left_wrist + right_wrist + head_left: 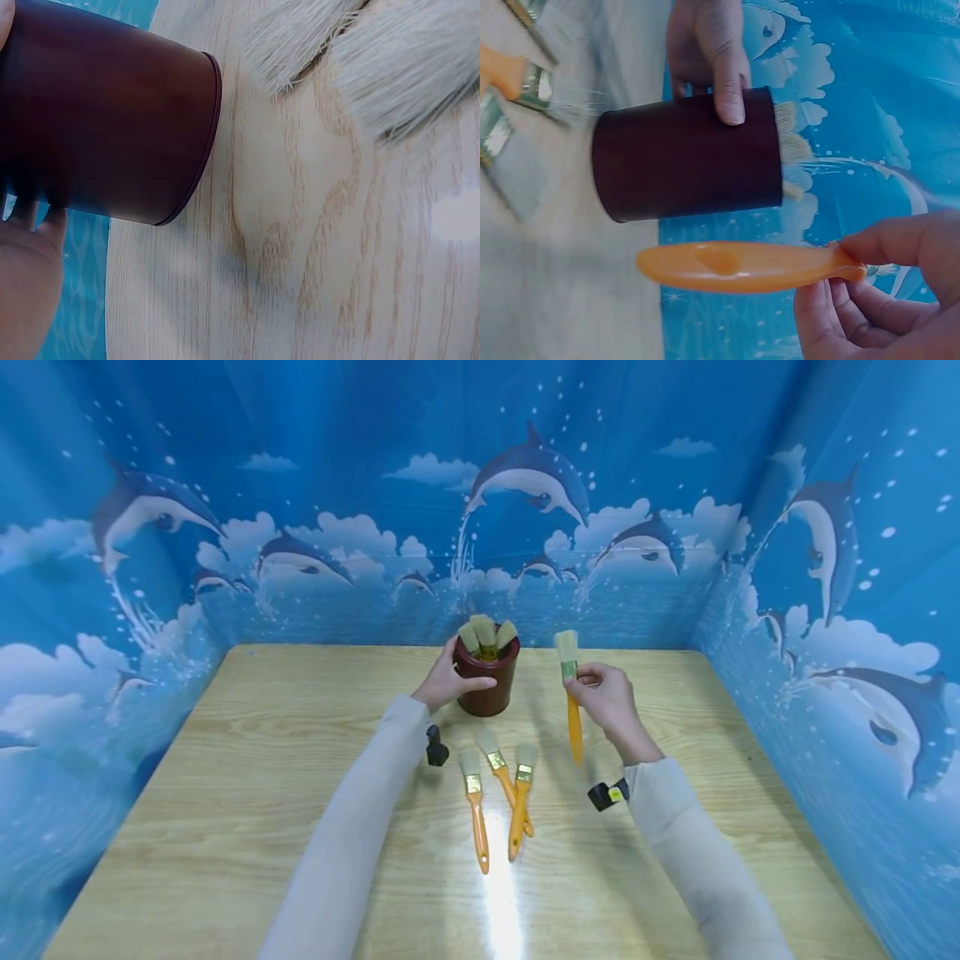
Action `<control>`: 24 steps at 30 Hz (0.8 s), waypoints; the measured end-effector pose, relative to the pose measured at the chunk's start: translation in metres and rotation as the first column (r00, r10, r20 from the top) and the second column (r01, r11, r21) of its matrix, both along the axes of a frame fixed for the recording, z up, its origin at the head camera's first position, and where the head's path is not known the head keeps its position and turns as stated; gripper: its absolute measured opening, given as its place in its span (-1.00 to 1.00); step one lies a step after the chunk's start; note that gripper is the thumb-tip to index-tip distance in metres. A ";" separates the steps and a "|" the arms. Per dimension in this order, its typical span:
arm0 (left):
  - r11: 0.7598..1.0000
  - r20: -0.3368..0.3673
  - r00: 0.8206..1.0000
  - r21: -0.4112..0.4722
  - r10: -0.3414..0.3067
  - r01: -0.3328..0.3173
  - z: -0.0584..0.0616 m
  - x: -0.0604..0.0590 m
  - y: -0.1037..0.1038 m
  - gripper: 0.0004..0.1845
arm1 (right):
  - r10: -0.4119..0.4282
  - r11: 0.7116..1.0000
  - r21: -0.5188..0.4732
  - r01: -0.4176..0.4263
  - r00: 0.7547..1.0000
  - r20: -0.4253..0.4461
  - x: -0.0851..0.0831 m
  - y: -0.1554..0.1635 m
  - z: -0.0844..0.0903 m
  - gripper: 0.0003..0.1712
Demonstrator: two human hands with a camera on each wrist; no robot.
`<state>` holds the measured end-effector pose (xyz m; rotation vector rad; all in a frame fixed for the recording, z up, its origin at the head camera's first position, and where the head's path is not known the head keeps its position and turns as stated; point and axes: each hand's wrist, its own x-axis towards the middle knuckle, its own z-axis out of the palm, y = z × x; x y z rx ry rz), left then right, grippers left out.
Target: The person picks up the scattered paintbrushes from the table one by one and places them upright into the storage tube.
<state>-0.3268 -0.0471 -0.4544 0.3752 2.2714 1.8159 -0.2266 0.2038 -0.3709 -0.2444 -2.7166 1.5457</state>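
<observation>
My left hand (444, 683) is clamped on the dark red cup (486, 699) from its 9 o'clock side: the left thumb (477, 683) lies across the front wall just below the rim and the fingers reach round the back, with the cup filling the gap between. The cup is upright near the 12 o'clock edge of the wooden table (322, 735), and out of its mouth the upright brushes (486, 633) fan their pale bristles between 11 and 1 o'clock.

My right hand (609, 697), at about 4 o'clock from the cup and apart from it, pinches the raised brush (574, 718). Thumb and fingers come together on its orange handle, just below the metal collar; its bristles aim at 12 o'clock, its handle end at 6.

At 6 o'clock from the cup lie 3 more, bristles toward it: the straight brush (474, 802), the slanting brush (500, 768) with its handle toward 5 o'clock, and the crossing brush (521, 797), whose handle crosses the slanting brush's.

Any marking on the collars is too small for me to read. The black device (604, 796) at my right wrist has a yellow patch (617, 794), also too small to read. The blue curtain (420, 435) at 12 o'clock carries printed dolphins.
</observation>
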 end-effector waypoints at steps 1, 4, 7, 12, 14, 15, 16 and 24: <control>1.000 0.001 1.000 0.000 0.000 0.000 0.000 0.000 0.000 0.15 | 0.000 1.000 -0.002 0.000 1.000 -0.007 -0.002 -0.001 0.003 -0.63; 1.000 0.003 1.000 0.002 -0.002 0.002 0.001 0.000 0.000 0.15 | 0.005 1.000 -0.011 -0.006 1.000 -0.022 -0.008 -0.004 0.010 -0.63; 1.000 0.009 1.000 -0.001 -0.002 0.002 0.003 0.002 -0.001 0.15 | 0.013 1.000 -0.012 -0.013 0.999 -0.038 -0.014 -0.008 0.017 -0.64; 1.000 0.020 1.000 0.010 -0.019 0.019 0.013 0.009 -0.001 0.12 | 0.017 1.000 -0.011 -0.017 0.998 -0.063 -0.020 -0.015 0.028 -0.61; 0.999 0.023 0.999 0.021 -0.027 0.027 0.020 0.014 -0.002 0.10 | 0.023 0.999 -0.021 -0.025 0.997 -0.078 -0.022 -0.017 0.032 -0.60; 0.999 0.027 0.999 0.024 -0.028 0.027 0.024 0.017 -0.002 0.10 | 0.026 0.999 -0.030 -0.029 0.996 -0.086 -0.023 -0.019 0.034 -0.59; 0.999 0.031 0.999 0.025 -0.028 0.028 0.027 0.019 -0.002 0.09 | 0.030 0.999 -0.041 -0.034 0.995 -0.096 -0.024 -0.020 0.036 -0.58; 0.999 0.044 0.998 -0.004 -0.043 0.044 0.032 0.021 -0.003 0.10 | 0.007 0.996 -0.088 -0.027 0.976 -0.218 -0.028 -0.033 0.044 -0.59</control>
